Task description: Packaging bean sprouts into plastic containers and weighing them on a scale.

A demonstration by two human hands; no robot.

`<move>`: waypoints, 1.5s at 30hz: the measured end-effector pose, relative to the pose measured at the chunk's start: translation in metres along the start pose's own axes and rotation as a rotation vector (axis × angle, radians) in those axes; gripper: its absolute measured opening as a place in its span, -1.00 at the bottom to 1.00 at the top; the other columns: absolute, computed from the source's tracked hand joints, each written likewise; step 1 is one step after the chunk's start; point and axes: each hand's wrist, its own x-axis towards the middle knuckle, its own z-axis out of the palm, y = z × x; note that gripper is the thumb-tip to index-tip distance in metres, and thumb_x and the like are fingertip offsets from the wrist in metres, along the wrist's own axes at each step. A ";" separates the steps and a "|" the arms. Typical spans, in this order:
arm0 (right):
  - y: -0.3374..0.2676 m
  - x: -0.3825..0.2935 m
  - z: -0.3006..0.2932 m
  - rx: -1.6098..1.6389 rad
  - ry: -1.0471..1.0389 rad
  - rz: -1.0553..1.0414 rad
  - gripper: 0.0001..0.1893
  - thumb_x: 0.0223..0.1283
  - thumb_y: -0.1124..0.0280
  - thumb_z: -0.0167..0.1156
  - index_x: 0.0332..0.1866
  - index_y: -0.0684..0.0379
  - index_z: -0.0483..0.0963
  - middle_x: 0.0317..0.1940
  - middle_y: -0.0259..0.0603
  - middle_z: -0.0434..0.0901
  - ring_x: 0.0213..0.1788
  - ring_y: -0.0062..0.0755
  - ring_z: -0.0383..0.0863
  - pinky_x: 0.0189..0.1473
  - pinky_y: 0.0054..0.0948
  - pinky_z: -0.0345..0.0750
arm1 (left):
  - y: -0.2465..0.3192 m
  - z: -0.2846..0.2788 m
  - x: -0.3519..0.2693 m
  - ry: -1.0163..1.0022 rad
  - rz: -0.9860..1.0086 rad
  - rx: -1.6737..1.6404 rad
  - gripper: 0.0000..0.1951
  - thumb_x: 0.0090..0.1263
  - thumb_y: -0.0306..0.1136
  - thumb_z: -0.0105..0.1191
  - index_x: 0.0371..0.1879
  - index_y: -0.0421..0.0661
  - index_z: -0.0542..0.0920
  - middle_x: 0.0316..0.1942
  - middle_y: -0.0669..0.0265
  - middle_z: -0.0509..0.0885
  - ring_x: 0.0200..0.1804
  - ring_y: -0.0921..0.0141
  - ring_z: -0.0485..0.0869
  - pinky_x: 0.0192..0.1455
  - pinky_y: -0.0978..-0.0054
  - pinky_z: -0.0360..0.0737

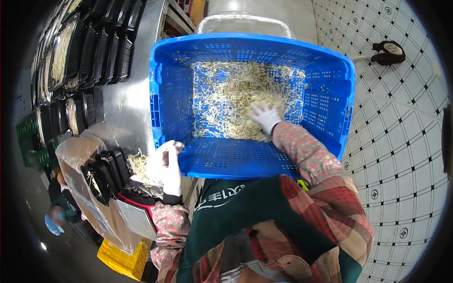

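Note:
Bean sprouts (244, 99) lie over the floor of a blue perforated plastic crate (226, 157) in front of me. My right hand (266, 116), in a white glove, reaches into the crate with its fingers spread over the heaped sprouts; whether it grips any cannot be told. My left hand (166, 164), also gloved, is at the crate's near left corner, above a tray of sprouts (141, 169) on a scale with a red rim (136, 199). Glare hides part of it, and its fingers look bent; what they hold is not clear.
Black plastic trays (102, 56), some with sprouts, are stacked on the steel table (124, 102) at left. More black trays (106, 169) stand near clear plastic wrapping (83, 146). A yellow crate (124, 260) is at lower left, a person (63, 208) beyond it.

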 end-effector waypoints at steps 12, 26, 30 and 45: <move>0.095 -0.073 -0.082 2.220 0.468 0.237 -0.33 -0.04 0.58 0.41 0.27 0.23 0.36 0.00 -0.28 0.63 -0.01 -0.48 0.60 0.13 -0.45 0.52 | -0.046 0.116 0.090 -0.639 -0.049 0.185 -0.70 0.41 -0.45 0.17 0.10 -0.15 0.56 -0.14 0.40 0.64 -0.19 0.59 0.55 -0.09 0.62 0.53; 0.035 -0.021 -0.049 2.025 0.064 0.363 -0.42 -0.06 0.36 0.49 0.12 0.30 0.51 -0.05 -0.12 0.69 0.02 -0.34 0.67 0.10 -0.39 0.57 | -0.252 0.118 0.127 -0.446 -0.519 0.657 -0.30 0.22 -0.19 0.34 0.30 -0.25 0.40 0.17 0.07 0.59 0.15 0.20 0.59 0.15 0.18 0.55; 0.034 -0.024 -0.028 1.453 0.276 0.333 -0.42 -0.01 0.29 0.41 0.23 0.01 0.51 0.22 -0.03 0.52 0.19 -0.21 0.54 0.25 -0.32 0.46 | -0.301 0.150 0.112 -0.046 -0.532 0.679 -0.07 0.04 -0.03 0.42 0.33 -0.33 0.31 0.24 -0.09 0.48 0.22 0.03 0.50 0.34 0.17 0.39; 0.038 0.003 -0.004 0.457 0.208 0.444 -0.04 -0.05 -0.09 0.33 0.47 0.08 0.13 0.47 -0.04 0.12 0.48 0.05 0.12 0.21 0.14 0.38 | -0.146 0.288 0.113 -0.908 0.675 1.074 -0.35 0.12 -0.04 0.26 0.25 0.10 0.46 0.44 0.18 0.24 0.45 -0.11 0.14 0.35 -0.22 0.22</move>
